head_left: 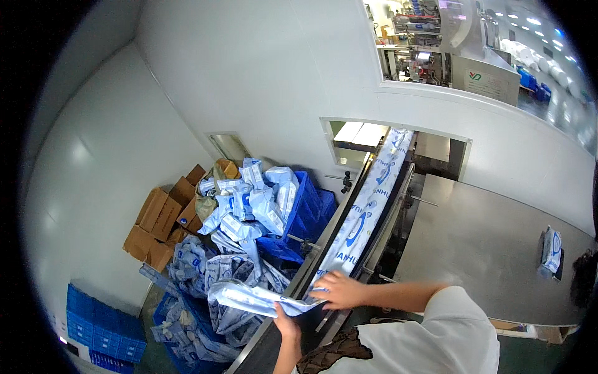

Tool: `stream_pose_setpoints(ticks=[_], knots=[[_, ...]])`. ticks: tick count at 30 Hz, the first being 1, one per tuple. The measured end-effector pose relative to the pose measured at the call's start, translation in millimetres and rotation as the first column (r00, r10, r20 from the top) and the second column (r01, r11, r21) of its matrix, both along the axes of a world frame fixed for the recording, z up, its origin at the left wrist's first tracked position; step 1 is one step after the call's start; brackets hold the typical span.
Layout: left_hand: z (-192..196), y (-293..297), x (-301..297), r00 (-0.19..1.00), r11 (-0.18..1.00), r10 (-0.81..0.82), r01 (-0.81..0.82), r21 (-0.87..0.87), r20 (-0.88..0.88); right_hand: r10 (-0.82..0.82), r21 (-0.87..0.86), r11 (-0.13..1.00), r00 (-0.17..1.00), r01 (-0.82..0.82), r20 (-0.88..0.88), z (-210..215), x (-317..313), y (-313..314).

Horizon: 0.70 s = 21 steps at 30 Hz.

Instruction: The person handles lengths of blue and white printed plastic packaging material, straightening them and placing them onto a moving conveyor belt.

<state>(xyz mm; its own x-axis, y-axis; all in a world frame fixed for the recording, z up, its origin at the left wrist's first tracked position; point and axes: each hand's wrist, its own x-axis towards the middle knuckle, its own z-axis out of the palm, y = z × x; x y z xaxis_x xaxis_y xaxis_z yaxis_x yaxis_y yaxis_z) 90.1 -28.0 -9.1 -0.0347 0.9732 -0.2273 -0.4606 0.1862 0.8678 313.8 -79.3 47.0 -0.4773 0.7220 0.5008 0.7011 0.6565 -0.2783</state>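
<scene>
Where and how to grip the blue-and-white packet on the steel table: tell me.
Probably across its middle, coming from above and the left: the blue-and-white packet is longer than wide, its length running up the picture on the steel table, and a dark shape borders its lower right.

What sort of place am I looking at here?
Probably a packing area in a factory: a strip of blue-and-white packaging lies along a conveyor, packets are heaped in a blue crate beside it, and machinery shows beyond the wall.
</scene>
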Motion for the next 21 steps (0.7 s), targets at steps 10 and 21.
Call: stream_pose_setpoints(ticks=[10,21], knots=[[38,-5,-44,0.971,0.996,0.083,-0.084,0.006,-0.223,-0.467,-0.052,0.872,0.857,0.488,0.216,-41,128,23],[70,116,-42,0.983,0.996,-0.071,0.062,0.06,0.17,-0.626,-0.249,0.775,0.759,0.58,-0.179,-35,59,50]])
